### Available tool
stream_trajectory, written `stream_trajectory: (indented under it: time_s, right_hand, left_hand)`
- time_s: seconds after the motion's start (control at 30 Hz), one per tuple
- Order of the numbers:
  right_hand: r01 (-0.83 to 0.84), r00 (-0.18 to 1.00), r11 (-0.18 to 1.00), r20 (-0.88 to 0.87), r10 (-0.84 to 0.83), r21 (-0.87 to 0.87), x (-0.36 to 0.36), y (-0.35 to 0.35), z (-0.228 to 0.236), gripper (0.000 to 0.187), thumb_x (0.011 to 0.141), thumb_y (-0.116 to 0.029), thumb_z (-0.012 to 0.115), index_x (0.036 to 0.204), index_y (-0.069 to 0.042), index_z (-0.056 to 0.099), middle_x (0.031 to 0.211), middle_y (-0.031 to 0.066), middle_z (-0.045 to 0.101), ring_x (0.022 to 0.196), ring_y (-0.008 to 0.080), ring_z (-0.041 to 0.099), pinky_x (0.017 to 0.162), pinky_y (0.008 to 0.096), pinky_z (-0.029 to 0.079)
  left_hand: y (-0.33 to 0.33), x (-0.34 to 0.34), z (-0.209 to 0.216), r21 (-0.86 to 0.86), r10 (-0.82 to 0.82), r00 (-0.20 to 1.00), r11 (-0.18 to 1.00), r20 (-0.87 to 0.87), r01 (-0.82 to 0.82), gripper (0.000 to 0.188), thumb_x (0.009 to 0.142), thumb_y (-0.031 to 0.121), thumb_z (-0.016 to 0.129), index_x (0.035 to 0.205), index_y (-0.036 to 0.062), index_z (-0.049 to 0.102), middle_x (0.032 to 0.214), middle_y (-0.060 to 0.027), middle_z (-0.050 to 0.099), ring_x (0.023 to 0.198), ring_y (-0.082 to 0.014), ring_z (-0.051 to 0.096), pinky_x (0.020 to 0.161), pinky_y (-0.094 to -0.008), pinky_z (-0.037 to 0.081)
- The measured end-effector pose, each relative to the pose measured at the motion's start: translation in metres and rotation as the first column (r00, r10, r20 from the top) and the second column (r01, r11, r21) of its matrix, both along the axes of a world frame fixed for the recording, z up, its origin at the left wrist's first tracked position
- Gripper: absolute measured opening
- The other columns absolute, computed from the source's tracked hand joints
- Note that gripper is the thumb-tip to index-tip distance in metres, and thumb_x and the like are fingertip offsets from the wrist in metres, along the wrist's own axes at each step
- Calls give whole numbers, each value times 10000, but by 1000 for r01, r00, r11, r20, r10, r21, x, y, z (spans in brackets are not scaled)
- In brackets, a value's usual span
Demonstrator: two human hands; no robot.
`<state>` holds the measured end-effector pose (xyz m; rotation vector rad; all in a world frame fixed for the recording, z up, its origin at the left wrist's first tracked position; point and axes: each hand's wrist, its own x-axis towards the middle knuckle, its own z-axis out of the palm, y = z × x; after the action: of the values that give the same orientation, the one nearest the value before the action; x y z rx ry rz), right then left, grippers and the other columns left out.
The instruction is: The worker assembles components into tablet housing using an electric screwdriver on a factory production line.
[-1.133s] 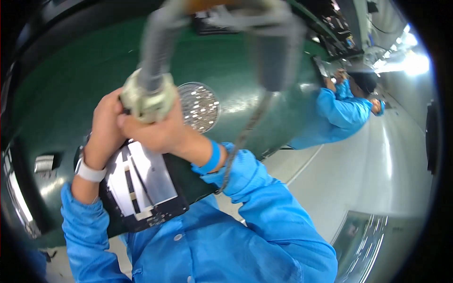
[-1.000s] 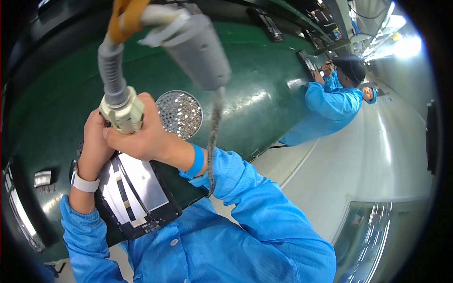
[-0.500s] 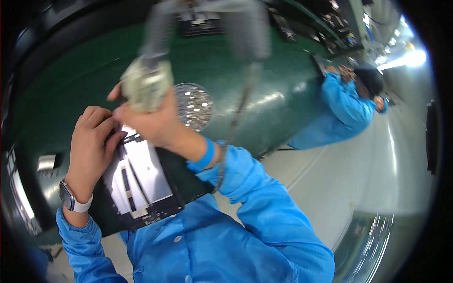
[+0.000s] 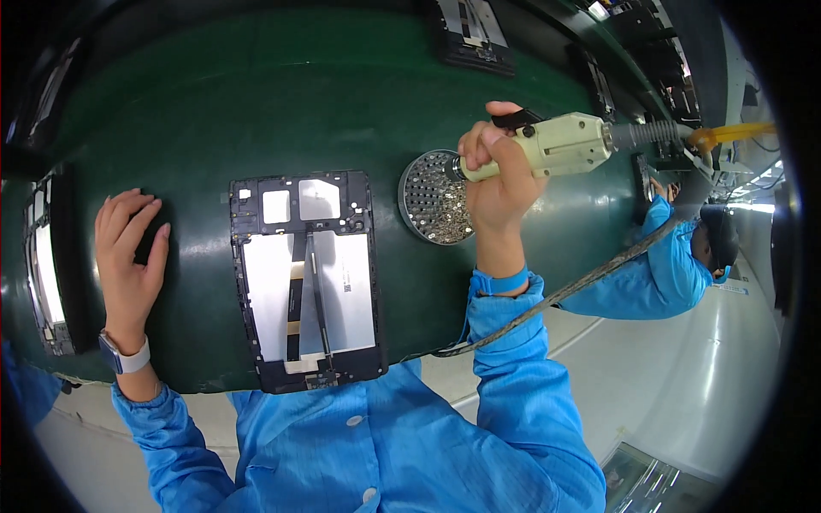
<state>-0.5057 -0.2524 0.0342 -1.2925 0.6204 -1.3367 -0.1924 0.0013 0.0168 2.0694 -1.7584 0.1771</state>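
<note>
My right hand [image 4: 503,188] grips a pale green electric screwdriver [image 4: 569,144] with a black lever under the fingers. Its nose points left, over the round dish [image 4: 409,224] of small metal screws or similar parts; whether the tip touches them is hidden. Before me on the green table lies an opened tablet-like device [image 4: 355,291], with a black frame, silver panels and dark flat ribbon cables down its middle. My left hand [image 4: 130,252] is left of the device, fingers stretched and holding nothing visible.
Another opened device [image 4: 51,274] lies at the left edge, and one more [image 4: 475,34] at the far side. A cable [image 4: 590,278] crosses my right forearm. At the right, a co-worker in a blue sleeve [image 4: 654,265] works at the same table.
My right hand with the screwdriver has moved right, from the device's far end to the dish. My left hand has let go of the device and moved left. The device now lies straighter.
</note>
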Motion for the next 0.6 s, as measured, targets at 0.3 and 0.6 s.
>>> stream_trajectory:
  time_s: [0.3, 0.6]
  right_hand:
    - [45, 997, 998, 53, -47, 41, 5, -8, -7, 177, 798, 23, 573, 967, 75, 588, 593, 70, 525, 501, 155, 491, 536, 326, 445]
    - [31, 997, 998, 73, -35, 56, 3, -10, -8, 172, 794, 25, 572, 959, 71, 586, 594, 73, 524, 497, 156, 483, 537, 330, 444]
  left_hand:
    - [-2, 5, -6, -38, 64, 980, 997, -190, -72, 309, 804, -32, 633, 1109, -2, 673, 1163, -153, 642, 1159, -329, 578, 1066, -421, 394]
    - [-19, -19, 9, -77, 50, 979, 995, -198, -66, 257, 831, -47, 656, 1086, -22, 678, 1174, -154, 658, 1210, -318, 575, 1027, -389, 436]
